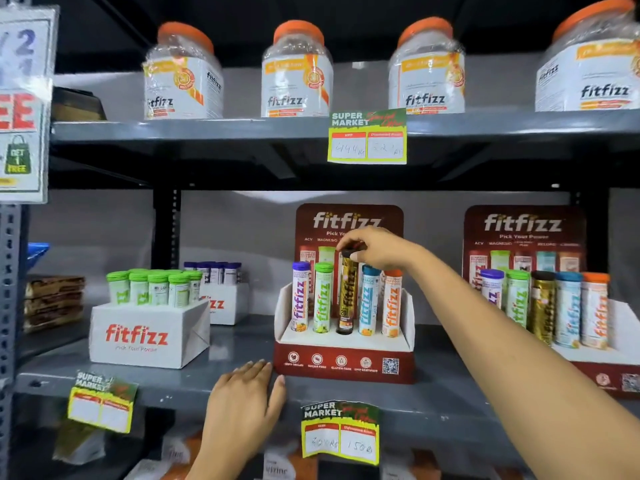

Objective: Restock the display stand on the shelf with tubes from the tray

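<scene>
4 orange-lid jars (297,69) on top shelf, price tags (367,136) on shelf edges, 2nd full stand (540,282) at rt, promo poster (22,102) far left

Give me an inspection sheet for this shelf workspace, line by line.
Surface: grey metal shelf, price tags clipped to its front edge.
Job's things: display stand holds five upright tubes in front; gold tube sits in the middle slot. White tray at left holds green-capped tubes.
Clutter: second tray with purple-capped tubes behind; brown packets far left.
Grips: right hand pinches the gold tube's cap; left hand lies flat on the shelf edge, touching the stand's corner.
Cables: nothing seen.
Surroundings: second full stand at right; orange-lidded jars on the shelf above.
</scene>
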Available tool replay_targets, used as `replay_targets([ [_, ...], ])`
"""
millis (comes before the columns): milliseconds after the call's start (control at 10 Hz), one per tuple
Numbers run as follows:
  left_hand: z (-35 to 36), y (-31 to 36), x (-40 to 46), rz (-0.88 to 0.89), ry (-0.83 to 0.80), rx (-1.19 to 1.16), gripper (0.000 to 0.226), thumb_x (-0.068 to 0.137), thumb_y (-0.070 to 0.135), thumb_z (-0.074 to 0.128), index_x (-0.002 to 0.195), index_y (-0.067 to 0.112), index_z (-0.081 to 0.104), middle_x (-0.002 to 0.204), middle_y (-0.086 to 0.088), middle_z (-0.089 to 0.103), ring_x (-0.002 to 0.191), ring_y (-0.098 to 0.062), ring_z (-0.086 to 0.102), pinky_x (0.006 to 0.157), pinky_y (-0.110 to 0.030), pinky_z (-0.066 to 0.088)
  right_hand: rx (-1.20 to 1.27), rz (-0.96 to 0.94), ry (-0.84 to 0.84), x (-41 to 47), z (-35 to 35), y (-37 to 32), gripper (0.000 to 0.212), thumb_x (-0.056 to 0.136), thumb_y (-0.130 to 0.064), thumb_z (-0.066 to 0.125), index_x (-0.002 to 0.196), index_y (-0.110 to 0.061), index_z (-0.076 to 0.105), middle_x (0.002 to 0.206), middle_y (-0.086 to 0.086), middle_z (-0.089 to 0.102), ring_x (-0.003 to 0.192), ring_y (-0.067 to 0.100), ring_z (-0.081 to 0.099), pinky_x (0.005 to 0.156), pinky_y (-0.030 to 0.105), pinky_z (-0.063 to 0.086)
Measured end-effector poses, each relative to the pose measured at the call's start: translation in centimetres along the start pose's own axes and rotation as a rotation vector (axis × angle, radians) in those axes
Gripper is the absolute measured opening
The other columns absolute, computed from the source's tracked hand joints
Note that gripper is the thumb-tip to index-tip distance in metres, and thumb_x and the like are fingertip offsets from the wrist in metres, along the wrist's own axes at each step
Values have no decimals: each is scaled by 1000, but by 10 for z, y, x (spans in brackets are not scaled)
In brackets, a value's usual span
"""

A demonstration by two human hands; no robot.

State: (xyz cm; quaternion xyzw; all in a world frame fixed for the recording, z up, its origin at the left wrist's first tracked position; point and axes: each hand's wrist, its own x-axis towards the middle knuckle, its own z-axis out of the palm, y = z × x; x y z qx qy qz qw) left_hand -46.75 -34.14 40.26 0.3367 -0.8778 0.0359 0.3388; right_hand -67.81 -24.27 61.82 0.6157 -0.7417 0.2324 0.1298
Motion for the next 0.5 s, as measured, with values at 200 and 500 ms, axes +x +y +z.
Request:
replay_targets([
  [200, 2, 1, -1, -22, -9, -9, 54, 82, 41, 35, 87, 6, 75, 90, -14, 75, 84, -29, 71, 71, -42, 56, 50, -35, -85, -1, -2, -3, 32, 90, -5, 58, 118, -20, 62, 128, 3, 58, 115, 17, 52, 94, 29, 41],
  [500, -1, 6, 0, -30, 3, -37, 73, 81, 52, 18, 113, 8, 67, 118, -12, 67, 110, -25, 62, 92, -40, 47, 52, 45, -51, -9, 19, 3, 52, 89, -3, 57, 134, -27, 44, 136, 0, 56, 122, 20, 51, 89, 30, 43],
])
